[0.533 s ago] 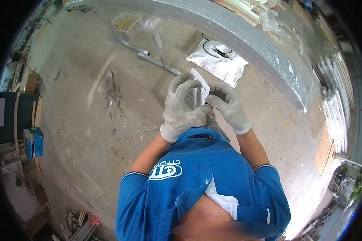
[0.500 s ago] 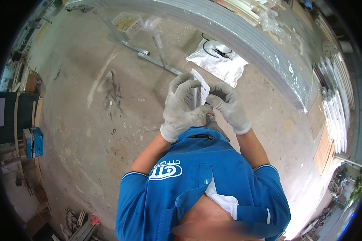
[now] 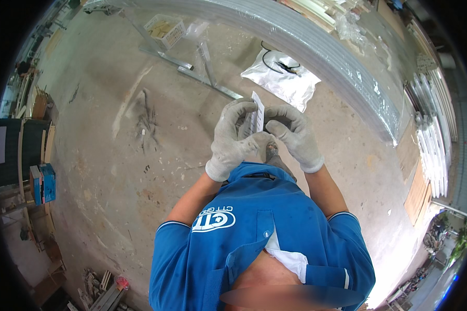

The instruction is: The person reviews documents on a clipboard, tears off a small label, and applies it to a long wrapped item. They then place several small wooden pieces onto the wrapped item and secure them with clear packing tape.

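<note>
A small white printed label sheet [image 3: 260, 112] stands almost edge-on between my gloved hands, above the floor and in front of my waist. My left hand [image 3: 234, 136] is closed on it, with bent fingers at its upper left and the thumb reaching across below. Close by on the right is my right hand [image 3: 294, 136], its fingers curled in and the thumb bent toward the index finger. Whatever those right fingertips hold is too small or hidden to name. Both hands wear light grey knit gloves.
A long bundle of plastic-wrapped bars [image 3: 316, 39] arches across the far side on a metal stand [image 3: 207, 81]. Beyond my hands, a white sack [image 3: 285, 85] with black cable [image 3: 284, 67] lies on the floor. A white basket [image 3: 166, 31] sits far left, and wrapped profiles [image 3: 431, 155] line the right.
The label sheet has turned from showing its printed face to nearly edge-on. My right thumb and fingertips have come slightly away from its lower right edge. My left hand keeps its hold.
</note>
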Demonstrator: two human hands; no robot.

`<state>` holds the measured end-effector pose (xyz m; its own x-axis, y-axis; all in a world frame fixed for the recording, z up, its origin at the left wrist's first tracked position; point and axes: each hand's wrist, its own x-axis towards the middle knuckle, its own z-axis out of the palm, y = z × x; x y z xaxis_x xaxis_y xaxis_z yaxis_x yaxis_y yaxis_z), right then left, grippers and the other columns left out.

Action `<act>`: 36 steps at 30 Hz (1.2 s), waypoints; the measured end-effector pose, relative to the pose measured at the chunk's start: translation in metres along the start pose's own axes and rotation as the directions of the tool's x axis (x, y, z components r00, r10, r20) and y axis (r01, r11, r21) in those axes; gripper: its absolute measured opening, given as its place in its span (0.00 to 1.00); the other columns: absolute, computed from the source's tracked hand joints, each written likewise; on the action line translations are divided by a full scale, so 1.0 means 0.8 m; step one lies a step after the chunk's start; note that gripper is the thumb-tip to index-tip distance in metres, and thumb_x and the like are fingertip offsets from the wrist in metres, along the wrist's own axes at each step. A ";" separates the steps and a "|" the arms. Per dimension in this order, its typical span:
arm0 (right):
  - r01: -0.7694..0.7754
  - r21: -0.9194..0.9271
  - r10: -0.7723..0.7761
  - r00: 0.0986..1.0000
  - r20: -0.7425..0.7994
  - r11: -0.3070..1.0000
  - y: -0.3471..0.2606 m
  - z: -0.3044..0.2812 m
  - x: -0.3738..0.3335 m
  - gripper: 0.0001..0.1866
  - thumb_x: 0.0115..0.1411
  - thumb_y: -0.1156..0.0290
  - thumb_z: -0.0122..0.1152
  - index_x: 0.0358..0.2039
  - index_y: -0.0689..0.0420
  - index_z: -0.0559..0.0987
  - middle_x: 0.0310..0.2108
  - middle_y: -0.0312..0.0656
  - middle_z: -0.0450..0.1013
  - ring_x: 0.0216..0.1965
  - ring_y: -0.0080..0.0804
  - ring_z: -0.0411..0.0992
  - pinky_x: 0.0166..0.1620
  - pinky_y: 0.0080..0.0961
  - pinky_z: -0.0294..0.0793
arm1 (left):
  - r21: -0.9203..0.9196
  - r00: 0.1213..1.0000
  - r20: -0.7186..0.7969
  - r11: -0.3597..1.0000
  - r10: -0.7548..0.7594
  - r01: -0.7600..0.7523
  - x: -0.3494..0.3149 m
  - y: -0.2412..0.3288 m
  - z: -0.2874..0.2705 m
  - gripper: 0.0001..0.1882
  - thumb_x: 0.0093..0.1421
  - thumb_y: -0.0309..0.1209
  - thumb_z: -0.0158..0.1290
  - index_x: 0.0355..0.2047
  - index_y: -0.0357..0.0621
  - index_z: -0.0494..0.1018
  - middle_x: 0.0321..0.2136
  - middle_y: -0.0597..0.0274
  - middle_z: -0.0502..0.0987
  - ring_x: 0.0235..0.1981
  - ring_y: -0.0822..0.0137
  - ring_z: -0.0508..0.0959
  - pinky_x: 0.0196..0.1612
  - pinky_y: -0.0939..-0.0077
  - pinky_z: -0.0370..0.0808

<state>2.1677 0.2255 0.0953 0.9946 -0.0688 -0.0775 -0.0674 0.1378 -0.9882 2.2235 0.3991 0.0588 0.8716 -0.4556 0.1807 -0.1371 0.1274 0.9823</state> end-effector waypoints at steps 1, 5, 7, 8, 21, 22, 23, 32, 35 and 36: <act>0.047 0.038 -0.048 0.998 0.038 0.998 0.001 0.000 -0.001 0.17 0.63 0.75 0.64 0.51 0.66 0.77 0.43 0.42 0.78 0.43 0.25 0.76 0.49 0.24 0.77 | -0.065 1.000 -0.006 0.997 -0.029 0.029 -0.001 -0.001 -0.001 0.41 0.49 0.42 0.72 0.57 0.35 0.67 0.56 0.52 0.68 0.58 0.60 0.70 0.61 0.65 0.68; 0.070 0.045 -0.074 0.991 0.112 0.997 0.011 -0.008 -0.002 0.21 0.61 0.73 0.66 0.53 0.65 0.76 0.47 0.44 0.77 0.46 0.28 0.76 0.52 0.26 0.76 | -0.320 0.975 0.040 0.922 -0.217 0.219 -0.005 -0.007 -0.006 0.44 0.50 0.40 0.72 0.61 0.35 0.63 0.56 0.54 0.68 0.57 0.62 0.69 0.61 0.66 0.68; 0.079 -0.053 -0.070 0.987 0.144 0.996 0.019 -0.011 0.002 0.22 0.60 0.72 0.67 0.54 0.65 0.75 0.49 0.45 0.76 0.49 0.31 0.76 0.53 0.28 0.76 | -0.389 0.970 0.052 0.890 -0.238 0.239 -0.005 -0.014 -0.004 0.44 0.52 0.38 0.71 0.63 0.35 0.61 0.56 0.53 0.67 0.57 0.62 0.69 0.61 0.67 0.68; 0.101 -0.136 -0.079 0.984 0.157 0.986 0.023 -0.011 0.003 0.23 0.60 0.72 0.67 0.54 0.65 0.75 0.50 0.46 0.75 0.50 0.33 0.75 0.54 0.29 0.75 | -0.437 0.987 0.029 0.886 -0.156 0.153 -0.001 -0.018 -0.004 0.44 0.53 0.37 0.70 0.64 0.35 0.60 0.56 0.53 0.67 0.57 0.62 0.70 0.61 0.67 0.68; 0.076 -0.112 -0.026 0.918 0.395 0.991 0.024 0.005 0.062 0.36 0.55 0.62 0.74 0.59 0.65 0.69 0.49 0.46 0.73 0.50 0.35 0.75 0.53 0.32 0.76 | -0.506 0.961 -0.022 0.832 -0.277 0.228 0.021 -0.030 -0.017 0.24 0.62 0.29 0.59 0.57 0.35 0.67 0.45 0.60 0.76 0.45 0.72 0.77 0.45 0.76 0.76; 0.064 -0.051 -0.041 0.930 0.365 0.997 0.026 0.000 0.071 0.36 0.56 0.61 0.74 0.59 0.65 0.69 0.49 0.46 0.73 0.49 0.35 0.75 0.53 0.32 0.76 | -0.506 0.949 -0.089 0.834 -0.302 0.219 0.025 -0.032 -0.019 0.22 0.62 0.28 0.59 0.55 0.36 0.68 0.43 0.61 0.76 0.43 0.72 0.77 0.44 0.76 0.77; 0.056 0.000 -0.053 0.941 0.334 0.998 0.026 -0.008 0.080 0.36 0.57 0.59 0.73 0.59 0.65 0.69 0.49 0.46 0.73 0.49 0.35 0.75 0.53 0.32 0.76 | -0.498 0.924 -0.142 0.832 -0.356 0.244 0.026 -0.035 -0.020 0.21 0.62 0.28 0.59 0.53 0.37 0.69 0.42 0.62 0.76 0.41 0.72 0.78 0.42 0.75 0.77; -0.047 0.630 -0.244 0.897 0.368 0.775 -0.002 -0.095 0.157 0.41 0.60 0.52 0.68 0.67 0.54 0.59 0.58 0.43 0.65 0.60 0.35 0.66 0.61 0.39 0.69 | -0.454 0.956 -0.122 0.872 -0.266 0.184 0.124 -0.039 0.035 0.13 0.62 0.29 0.60 0.45 0.37 0.74 0.36 0.58 0.80 0.32 0.71 0.77 0.38 0.73 0.77; -0.003 0.583 -0.266 0.888 0.374 0.812 -0.021 -0.131 0.173 0.55 0.52 0.42 0.73 0.70 0.55 0.54 0.65 0.43 0.56 0.66 0.40 0.59 0.65 0.41 0.63 | -0.498 0.979 0.014 0.847 -0.204 0.183 0.176 -0.034 0.062 0.15 0.63 0.31 0.60 0.46 0.34 0.74 0.39 0.54 0.81 0.33 0.71 0.78 0.39 0.73 0.77; 0.002 0.569 -0.265 0.886 0.380 0.822 -0.026 -0.146 0.183 0.60 0.48 0.39 0.74 0.71 0.55 0.52 0.69 0.43 0.52 0.68 0.42 0.56 0.67 0.42 0.61 | -0.490 0.981 0.036 0.852 -0.190 0.183 0.197 -0.038 0.072 0.16 0.64 0.32 0.60 0.46 0.34 0.74 0.40 0.54 0.81 0.33 0.70 0.78 0.39 0.74 0.77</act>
<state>2.3054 0.0971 0.0891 0.9293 0.2778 0.2432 -0.0088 0.6752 -0.7376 2.3380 0.2727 0.0604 0.8643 -0.5029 -0.0074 0.2731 0.4569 0.8466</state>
